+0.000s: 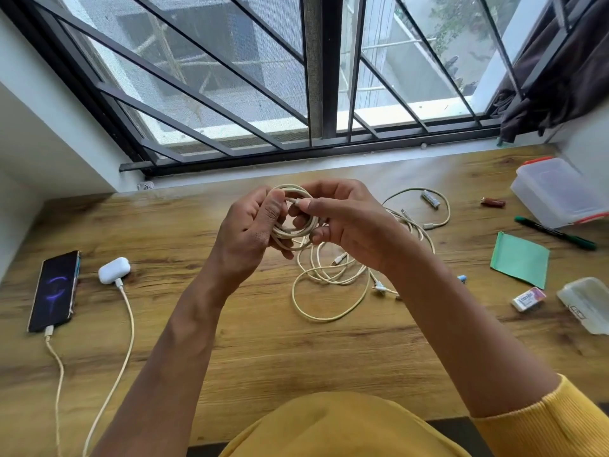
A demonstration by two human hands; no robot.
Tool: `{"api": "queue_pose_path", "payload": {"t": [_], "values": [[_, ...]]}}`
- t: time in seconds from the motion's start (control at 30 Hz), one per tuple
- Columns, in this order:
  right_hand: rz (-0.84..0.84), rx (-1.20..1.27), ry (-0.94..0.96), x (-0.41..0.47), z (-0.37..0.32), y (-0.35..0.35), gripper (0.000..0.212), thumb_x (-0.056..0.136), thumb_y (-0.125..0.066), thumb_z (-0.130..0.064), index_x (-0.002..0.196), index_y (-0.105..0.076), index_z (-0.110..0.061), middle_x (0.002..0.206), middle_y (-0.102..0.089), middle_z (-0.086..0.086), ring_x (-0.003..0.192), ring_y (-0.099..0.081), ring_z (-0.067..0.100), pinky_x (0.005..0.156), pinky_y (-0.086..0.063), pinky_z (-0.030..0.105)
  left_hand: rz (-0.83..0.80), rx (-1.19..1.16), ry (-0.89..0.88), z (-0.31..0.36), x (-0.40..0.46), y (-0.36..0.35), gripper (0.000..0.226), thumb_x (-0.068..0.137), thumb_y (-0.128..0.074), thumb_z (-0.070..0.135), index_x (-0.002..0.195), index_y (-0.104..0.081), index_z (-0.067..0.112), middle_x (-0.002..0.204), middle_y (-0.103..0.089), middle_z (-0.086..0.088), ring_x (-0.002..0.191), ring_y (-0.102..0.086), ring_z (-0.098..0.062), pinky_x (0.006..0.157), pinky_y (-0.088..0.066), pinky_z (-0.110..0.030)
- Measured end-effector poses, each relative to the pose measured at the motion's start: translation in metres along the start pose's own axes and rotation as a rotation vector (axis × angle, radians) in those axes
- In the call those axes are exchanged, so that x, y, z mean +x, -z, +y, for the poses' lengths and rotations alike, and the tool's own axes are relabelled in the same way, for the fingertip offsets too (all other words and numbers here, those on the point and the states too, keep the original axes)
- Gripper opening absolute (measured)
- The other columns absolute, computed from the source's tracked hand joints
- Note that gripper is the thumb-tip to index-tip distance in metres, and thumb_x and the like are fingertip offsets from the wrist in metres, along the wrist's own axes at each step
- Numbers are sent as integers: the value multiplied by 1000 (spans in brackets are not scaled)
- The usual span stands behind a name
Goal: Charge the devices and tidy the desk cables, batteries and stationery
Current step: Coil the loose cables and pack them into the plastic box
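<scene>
Above the middle of the wooden desk point(230, 341), my left hand point(250, 229) grips a small coil of cream cable point(296, 235). My right hand point(346, 222) pinches the cable's plug end at the top of the coil. Beneath the hands lies a loose tangle of cream cables point(329, 285) with several plugs. At the left, a phone point(54, 290) with a lit screen and a white earbud case point(113, 270) each have a cream cable plugged in. A silver battery point(431, 198) and a red battery point(492, 202) lie at the back right.
At the right stand a clear lidded box with orange clips point(557, 192), a green pen point(555, 233), a green paper pad point(520, 258), an eraser point(528, 299) and a clear plastic case point(586, 303). A small blue item point(462, 278) shows beside my right forearm. A barred window runs behind the desk.
</scene>
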State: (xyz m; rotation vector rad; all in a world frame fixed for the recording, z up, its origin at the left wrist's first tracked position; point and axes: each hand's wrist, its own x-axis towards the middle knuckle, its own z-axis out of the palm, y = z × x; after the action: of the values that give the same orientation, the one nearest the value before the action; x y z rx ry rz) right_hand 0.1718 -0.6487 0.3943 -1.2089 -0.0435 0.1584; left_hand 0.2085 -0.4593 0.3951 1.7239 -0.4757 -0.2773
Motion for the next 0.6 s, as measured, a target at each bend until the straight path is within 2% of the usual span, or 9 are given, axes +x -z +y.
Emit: {"api": "queue_pose_path", "payload": {"t": [0.1,0.2,0.33,0.4,0.53,0.6], "values": [[60,-28,-19,1,0,-1,31,96,-68,2,123,-61,17,96,-66,23,80,-67,22,52,-51,21,21,58,-24,3,1,1,22,111,-53,26,94,-64,17,80,-67,0,60,-72,-26,57,-64,-48],[109,-51,-62,1,0,-2,30,94,-71,1,119,-63,15,88,-71,15,77,-70,21,49,-48,21,57,134,-63,7,0,2,13,107,-63,23,103,-72,16,85,-72,-9,62,-76,-29,52,-64,-46],[182,-98,-107,0,1,-6,14,92,-75,-2,104,-68,-3,78,-72,9,70,-72,16,46,-43,19,128,232,-111,11,-2,0,10,103,-70,19,103,-77,13,79,-74,-7,56,-76,-24,46,-61,-38],[236,-112,-117,1,3,-9,16,91,-77,-3,99,-64,-9,77,-69,9,68,-71,16,45,-41,19,160,279,-140,11,-3,-2,9,103,-70,16,100,-77,12,73,-73,-4,54,-75,-20,44,-60,-35],[290,-84,-82,1,3,-12,29,88,-81,-4,105,-57,-6,78,-72,12,70,-73,19,46,-44,21,272,408,-183,7,-1,-7,16,104,-68,18,93,-76,9,67,-70,-4,50,-72,-11,39,-57,-33],[274,-60,-61,0,1,-13,33,88,-79,-1,113,-58,1,88,-73,20,74,-74,22,50,-49,23,349,462,-188,5,1,-9,21,105,-66,21,91,-74,7,66,-69,-4,49,-70,-8,38,-56,-32]]}}
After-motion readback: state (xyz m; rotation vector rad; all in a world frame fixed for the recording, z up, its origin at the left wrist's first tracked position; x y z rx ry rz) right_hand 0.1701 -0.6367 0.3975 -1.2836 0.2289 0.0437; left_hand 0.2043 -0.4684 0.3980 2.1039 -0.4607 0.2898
